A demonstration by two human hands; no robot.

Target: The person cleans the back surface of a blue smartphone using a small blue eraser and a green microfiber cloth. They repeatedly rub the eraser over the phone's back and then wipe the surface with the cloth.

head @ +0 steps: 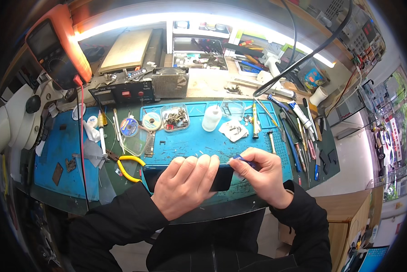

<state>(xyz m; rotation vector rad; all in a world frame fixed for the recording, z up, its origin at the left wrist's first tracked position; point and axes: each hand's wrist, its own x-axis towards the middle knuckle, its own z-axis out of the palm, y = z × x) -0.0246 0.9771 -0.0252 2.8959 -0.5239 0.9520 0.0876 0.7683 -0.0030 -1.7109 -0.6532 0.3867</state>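
Note:
My left hand [189,185] is closed over a dark smartphone [224,178], fingers across its far long edge. The phone is tilted above the near part of a blue silicone repair mat [179,149]. Between thumb and forefinger, my right hand [266,176] pinches a small blue thin piece [239,157], perhaps a plastic pick. It meets or lies close to the phone's right end; contact is hidden by the fingers. Left of the phone lie yellow-handled pliers [128,169]. Beyond it stand a white dispenser bottle [211,118] and a crumpled white tissue [234,130].
A clear box of small parts [175,118] and solder spools [129,126] sit at the mat's far left. Screwdrivers [255,121], tweezers and brushes crowd the right. An orange multimeter [62,46] and a microscope [16,115] stand left. Black cable [302,57] arches overhead at right.

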